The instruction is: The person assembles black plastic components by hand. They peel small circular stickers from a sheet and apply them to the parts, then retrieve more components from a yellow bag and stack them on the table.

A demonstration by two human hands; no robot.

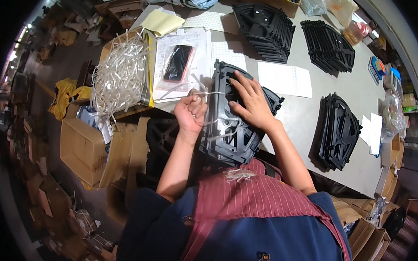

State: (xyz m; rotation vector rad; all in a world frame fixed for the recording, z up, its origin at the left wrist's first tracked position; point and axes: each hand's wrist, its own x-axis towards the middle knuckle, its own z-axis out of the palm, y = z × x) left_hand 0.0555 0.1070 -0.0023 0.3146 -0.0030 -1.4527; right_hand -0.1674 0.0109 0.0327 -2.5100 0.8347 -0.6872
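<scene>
A stack of black plastic frame parts (pixel 222 115) lies at the near edge of the table, partly over it. My right hand (pixel 252 101) rests on top of the stack, its fingers stretched and spread. Left of the stack, my left hand (pixel 192 113) is closed, fingertips pinched on a thin white strip tie (pixel 212 93) that runs across the stack's left side. Other pale strips lie across the lower part of the stack. Its underside is hidden.
A heap of white strips (pixel 122 73) fills a carton at left. A phone (pixel 178 63) lies on papers beyond my left hand. More black part stacks stand at far centre (pixel 267 31), far right (pixel 328 46) and right (pixel 338 132). Cardboard boxes (pixel 82 150) sit at lower left.
</scene>
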